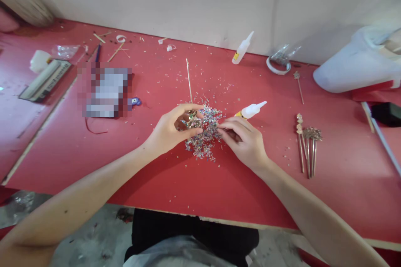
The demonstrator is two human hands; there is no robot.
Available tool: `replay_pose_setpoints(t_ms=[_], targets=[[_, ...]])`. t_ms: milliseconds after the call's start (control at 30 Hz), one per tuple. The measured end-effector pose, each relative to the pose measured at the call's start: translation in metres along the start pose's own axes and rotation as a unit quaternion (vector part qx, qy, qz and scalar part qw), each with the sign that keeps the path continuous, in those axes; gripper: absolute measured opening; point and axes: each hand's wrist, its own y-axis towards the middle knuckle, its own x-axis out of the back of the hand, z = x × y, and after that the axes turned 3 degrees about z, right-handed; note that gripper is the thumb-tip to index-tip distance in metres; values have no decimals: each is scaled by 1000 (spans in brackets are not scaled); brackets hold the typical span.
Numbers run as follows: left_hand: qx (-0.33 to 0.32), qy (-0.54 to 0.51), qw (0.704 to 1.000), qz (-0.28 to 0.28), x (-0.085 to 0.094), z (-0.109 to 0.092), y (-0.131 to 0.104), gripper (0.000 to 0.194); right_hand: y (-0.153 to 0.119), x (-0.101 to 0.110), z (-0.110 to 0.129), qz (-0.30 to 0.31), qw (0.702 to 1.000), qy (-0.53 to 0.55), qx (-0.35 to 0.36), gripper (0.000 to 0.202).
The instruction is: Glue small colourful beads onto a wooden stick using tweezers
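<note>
My left hand (pixel 175 127) is curled round the ornamented head of a gold hairpin (pixel 189 81), whose thin stick points away from me. Beneath and beside it spreads a loose pile of small glittering rhinestones (pixel 205 144) on the red table. At the pile's right side, the thumb and fingertips of my right hand (pixel 246 139) are pinched together; whatever is between them is too small to tell. Just beyond that hand lies a white glue bottle (pixel 252 109) with a yellow label, its nozzle to the right.
Several ornamented hairpins (pixel 308 146) lie at right, with a single one (pixel 300 87) farther back. A second glue bottle (pixel 242 50) and a tape roll (pixel 278 66) are near the wall. A white bucket-like container (pixel 347 62) lies at far right. At left are a blurred-out phone-like object (pixel 108 91) and a long box (pixel 46 81).
</note>
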Motion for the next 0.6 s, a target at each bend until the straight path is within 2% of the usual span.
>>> replay_pose_setpoints(t_ms=[233, 600], targets=[[5, -6, 1000, -10, 3, 5, 2, 48, 4, -6, 2, 61, 996, -60, -12, 10], [10, -6, 1000, -7, 2, 6, 3, 45, 4, -7, 1, 80, 994, -68, -9, 11]])
